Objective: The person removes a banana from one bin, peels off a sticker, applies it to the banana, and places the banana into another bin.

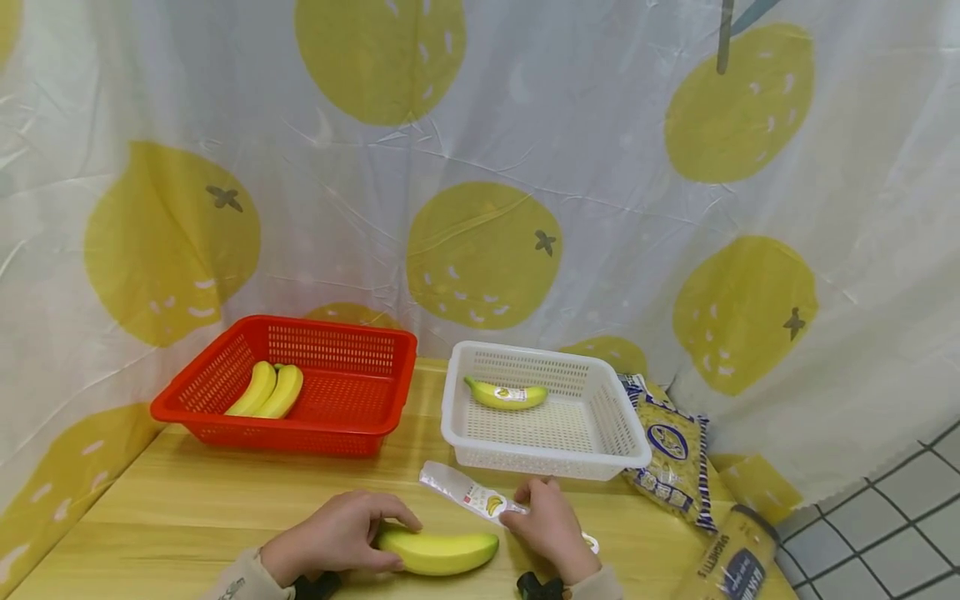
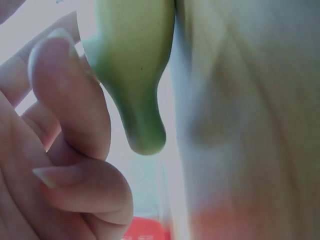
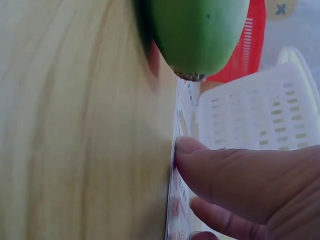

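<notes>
A yellow banana point(image 1: 450, 554) with greenish ends lies on the table near the front. My left hand point(image 1: 348, 533) holds its left end between thumb and fingers. In the left wrist view the green stem point(image 2: 145, 127) sticks out beside the fingers. To the banana's right, my right hand point(image 1: 551, 525) pinches a strip of banana stickers point(image 1: 461, 492) at its edges, thumb on the near side. The right wrist view shows the thumb point(image 3: 220, 170) touching the strip's edge, below the banana's green tip point(image 3: 200, 45). Part of the strip is hidden under this hand.
At the back left stands a red basket point(image 1: 300, 427) with two bananas point(image 1: 270, 392). Beside it is a white basket point(image 1: 551, 458) containing a banana with a label point(image 1: 510, 395). A pasta bag point(image 1: 667, 454) and a spaghetti container point(image 1: 735, 558) lie on the right. A lemon-print curtain point(image 1: 600, 183) hangs behind.
</notes>
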`<state>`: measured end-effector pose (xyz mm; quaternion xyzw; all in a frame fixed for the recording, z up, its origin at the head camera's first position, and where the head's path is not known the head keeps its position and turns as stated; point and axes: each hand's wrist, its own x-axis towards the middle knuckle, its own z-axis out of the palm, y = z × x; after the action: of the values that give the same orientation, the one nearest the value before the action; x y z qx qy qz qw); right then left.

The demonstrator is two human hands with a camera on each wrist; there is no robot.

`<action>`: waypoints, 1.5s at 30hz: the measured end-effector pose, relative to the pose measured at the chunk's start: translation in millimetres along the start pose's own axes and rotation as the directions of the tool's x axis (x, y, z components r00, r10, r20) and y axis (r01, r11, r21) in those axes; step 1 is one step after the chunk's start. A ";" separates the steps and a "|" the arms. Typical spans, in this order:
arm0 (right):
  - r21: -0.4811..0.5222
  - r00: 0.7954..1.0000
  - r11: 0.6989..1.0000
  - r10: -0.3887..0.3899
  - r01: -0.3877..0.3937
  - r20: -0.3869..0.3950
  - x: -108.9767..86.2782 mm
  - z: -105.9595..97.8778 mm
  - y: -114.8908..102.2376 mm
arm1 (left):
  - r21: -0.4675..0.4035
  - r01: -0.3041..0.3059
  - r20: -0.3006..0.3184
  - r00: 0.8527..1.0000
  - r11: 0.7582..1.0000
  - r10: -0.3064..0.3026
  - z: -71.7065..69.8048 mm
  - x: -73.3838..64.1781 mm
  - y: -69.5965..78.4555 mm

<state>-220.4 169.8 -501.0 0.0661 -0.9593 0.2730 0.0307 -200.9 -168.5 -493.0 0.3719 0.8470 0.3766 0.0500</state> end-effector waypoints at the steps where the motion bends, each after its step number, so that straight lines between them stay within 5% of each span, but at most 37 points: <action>1: 0.004 1.000 1.000 -0.001 0.001 0.002 0.2 0.7 -0.1 | 0.010 -0.010 -0.009 1.000 1.000 0.010 0.4 0.6 0.3; 9: 0.002 0.999 1.000 -0.027 0.027 0.032 0.6 2.4 -3.4 | 0.071 -0.096 -0.092 0.990 0.993 0.102 5.6 5.7 3.5; 16: -0.001 0.998 0.999 -0.047 0.047 0.046 1.3 6.5 -6.5 | 0.077 -0.098 -0.126 0.986 0.992 0.107 9.9 10.2 10.2; 20: 0.021 0.998 0.999 -0.050 0.049 0.031 3.4 8.6 -7.1 | 0.120 -0.125 -0.178 0.973 0.985 0.145 13.3 21.7 20.6; 25: 0.110 0.996 0.991 -0.078 0.081 -0.033 4.8 8.9 -10.9 | 0.209 -0.086 -0.218 0.967 0.974 0.132 19.0 42.0 36.9; 32: 0.401 0.962 0.875 -0.236 0.270 -0.134 1.8 7.9 -21.6 | 0.214 -0.088 -0.285 0.947 0.973 0.148 30.4 60.6 47.4; 40: 0.461 0.920 0.797 -0.317 0.391 -0.231 -4.9 7.1 -30.9 | 0.207 -0.010 -0.376 0.922 0.978 0.089 40.6 64.0 41.9; 45: 0.441 0.867 0.748 -0.406 0.497 -0.289 -4.4 11.0 -31.4 | 0.189 0.004 -0.418 0.905 0.982 0.077 45.2 65.4 37.5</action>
<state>-211.8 138.1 -494.5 0.2780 -0.8032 0.5014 0.1617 -209.1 -81.2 -487.0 0.3003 0.8618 0.3686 -0.1769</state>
